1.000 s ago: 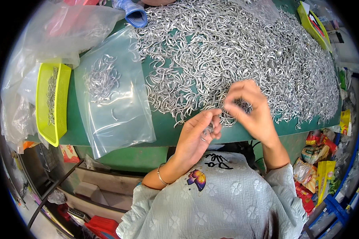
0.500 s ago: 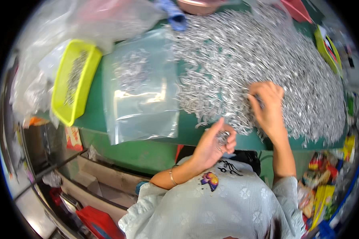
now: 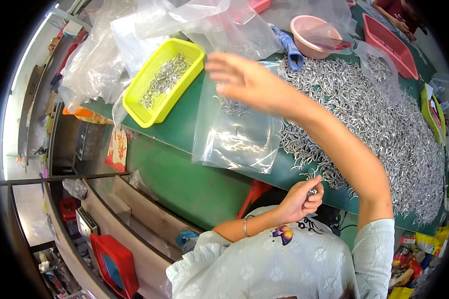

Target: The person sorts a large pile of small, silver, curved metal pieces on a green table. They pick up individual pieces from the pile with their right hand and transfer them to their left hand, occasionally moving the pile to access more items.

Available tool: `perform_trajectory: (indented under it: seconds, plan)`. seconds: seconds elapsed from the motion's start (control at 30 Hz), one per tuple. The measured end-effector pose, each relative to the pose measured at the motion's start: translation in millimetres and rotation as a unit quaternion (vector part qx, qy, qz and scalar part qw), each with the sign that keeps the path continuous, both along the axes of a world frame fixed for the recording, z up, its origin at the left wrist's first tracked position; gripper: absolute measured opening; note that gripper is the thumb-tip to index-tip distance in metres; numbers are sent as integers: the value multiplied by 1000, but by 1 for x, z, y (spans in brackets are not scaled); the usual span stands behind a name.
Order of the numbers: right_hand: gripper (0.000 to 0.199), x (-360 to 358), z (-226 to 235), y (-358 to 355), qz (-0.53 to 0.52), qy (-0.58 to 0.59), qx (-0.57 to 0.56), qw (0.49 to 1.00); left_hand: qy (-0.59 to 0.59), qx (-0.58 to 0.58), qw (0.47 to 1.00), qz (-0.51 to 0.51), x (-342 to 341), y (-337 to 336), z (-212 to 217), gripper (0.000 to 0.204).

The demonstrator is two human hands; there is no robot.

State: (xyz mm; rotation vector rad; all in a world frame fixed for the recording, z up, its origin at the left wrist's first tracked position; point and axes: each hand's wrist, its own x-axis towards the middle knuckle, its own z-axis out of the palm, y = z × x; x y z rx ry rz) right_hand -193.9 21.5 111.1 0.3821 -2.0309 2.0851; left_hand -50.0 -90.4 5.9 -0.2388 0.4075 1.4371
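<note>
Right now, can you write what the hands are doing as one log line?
right hand: open, over clear bag | left hand: closed on metal hooks | hook pile: on green table

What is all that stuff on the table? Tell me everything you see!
metal hooks: one huge heap, silver, right half of the table
table: one, green, across the middle
clear bag: one, see-through, flat on the table left of the heap, a few hooks inside
yellow basket: one, bright yellow, left of the bag, some hooks inside
empty plastic bags: a pile, clear, far left corner
pink bowl: one, pink, far edge
pink tray: one, pink, far right
red crate: one, red, on the floor, lower left
left hand: one, closed around a few small hooks, near the table edge
right hand: one, open, reaching out over the clear bag
</note>
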Motion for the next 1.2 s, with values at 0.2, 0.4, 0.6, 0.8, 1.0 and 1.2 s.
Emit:
perform_trajectory:
  seconds: [0.2,0.4,0.6,0.8,1.0,1.2]
  plan:
    - [32,122,2,42,-62,-73,305,947,29,12,999,31,-2,2,2,30]
    - [24,276,-35,82,-307,-210,400,838,31,-10,999,9,5,9,-2,27]
    - [31,307,-65,46,-413,-229,456,755,27,-8,999,-40,14,17,-12,27]
    - [27,289,-88,38,-464,-174,437,751,-49,-152,987,-15,12,25,14,26]
    - [17,264,-96,67,-460,-143,472,738,-2,-45,998,-47,17,24,1,27]
    - [8,286,-95,92,-543,-191,456,679,48,-38,995,-76,14,21,1,45]
